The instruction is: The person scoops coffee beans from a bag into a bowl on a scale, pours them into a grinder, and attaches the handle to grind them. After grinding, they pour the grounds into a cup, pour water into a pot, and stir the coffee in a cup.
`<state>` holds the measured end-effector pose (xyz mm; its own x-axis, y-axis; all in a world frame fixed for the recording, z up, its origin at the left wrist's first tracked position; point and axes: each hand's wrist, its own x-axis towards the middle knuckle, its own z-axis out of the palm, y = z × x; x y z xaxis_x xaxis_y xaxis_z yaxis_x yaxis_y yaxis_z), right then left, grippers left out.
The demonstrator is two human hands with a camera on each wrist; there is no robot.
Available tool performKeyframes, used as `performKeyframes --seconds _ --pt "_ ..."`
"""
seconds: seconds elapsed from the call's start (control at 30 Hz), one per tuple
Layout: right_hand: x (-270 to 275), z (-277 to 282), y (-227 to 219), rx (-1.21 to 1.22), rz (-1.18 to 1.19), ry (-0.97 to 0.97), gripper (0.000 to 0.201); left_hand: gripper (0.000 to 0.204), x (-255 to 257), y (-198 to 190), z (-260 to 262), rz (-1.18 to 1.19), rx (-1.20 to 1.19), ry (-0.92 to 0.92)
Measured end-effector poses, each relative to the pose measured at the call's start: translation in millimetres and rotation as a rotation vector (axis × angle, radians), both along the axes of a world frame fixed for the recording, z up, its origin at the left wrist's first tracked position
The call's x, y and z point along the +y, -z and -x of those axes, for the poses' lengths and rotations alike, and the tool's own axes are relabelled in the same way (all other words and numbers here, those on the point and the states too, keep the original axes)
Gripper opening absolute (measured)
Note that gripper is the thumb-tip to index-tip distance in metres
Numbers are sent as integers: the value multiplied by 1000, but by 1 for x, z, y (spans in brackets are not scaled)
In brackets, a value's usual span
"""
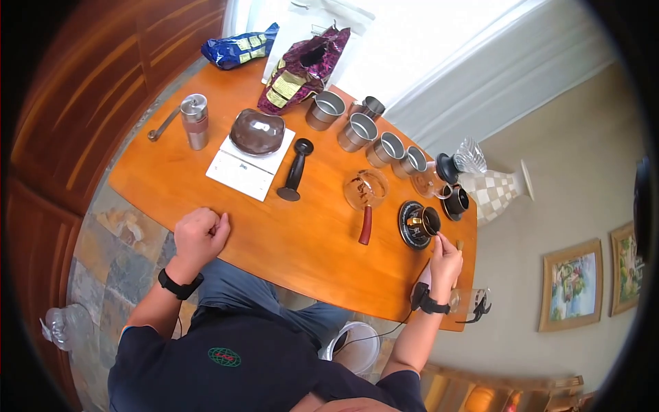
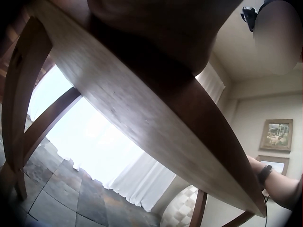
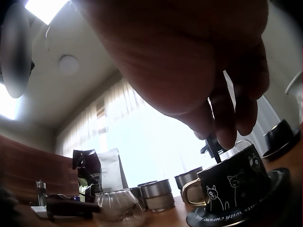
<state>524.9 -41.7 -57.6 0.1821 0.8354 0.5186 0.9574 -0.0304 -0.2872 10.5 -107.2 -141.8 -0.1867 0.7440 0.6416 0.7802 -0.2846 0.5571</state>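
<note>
My right hand (image 1: 446,263) pinches a thin dark stick (image 3: 215,152) above a black cup (image 3: 232,184) with white cat drawings and a gold handle. The stick's lower end goes behind the rim, into the cup; the cup's inside is hidden in the right wrist view. Beneath the cup lies a black saucer (image 1: 406,237) with white lettering. Left of it stands a small glass pot (image 1: 367,180) with dark remains inside and a red-brown handle. At the near table edge my left hand (image 1: 199,237) rests with its fingers loosely curled, holding nothing.
A white scale (image 1: 237,175) carries a brown dish (image 1: 257,132), beside a hand grinder (image 1: 195,123) and a black double-ended tool (image 1: 295,172). Several metal cups (image 1: 357,132) line the far side near coffee bags (image 1: 312,69). Another black cup (image 1: 456,200) stands farther right.
</note>
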Motion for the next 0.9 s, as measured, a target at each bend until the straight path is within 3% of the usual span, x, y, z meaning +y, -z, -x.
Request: performKeyframes --seconds 0.5,0.73,0.9 --pt "4 7 -8 -22 78 142 26 39 2 -1 2 -14 29 23" --pt "4 1 4 81 -3 24 25 38 1 -1 0 -18 26 23" --pt "8 -1 0 -34 51 101 27 36 1 -1 0 -24 17 27"
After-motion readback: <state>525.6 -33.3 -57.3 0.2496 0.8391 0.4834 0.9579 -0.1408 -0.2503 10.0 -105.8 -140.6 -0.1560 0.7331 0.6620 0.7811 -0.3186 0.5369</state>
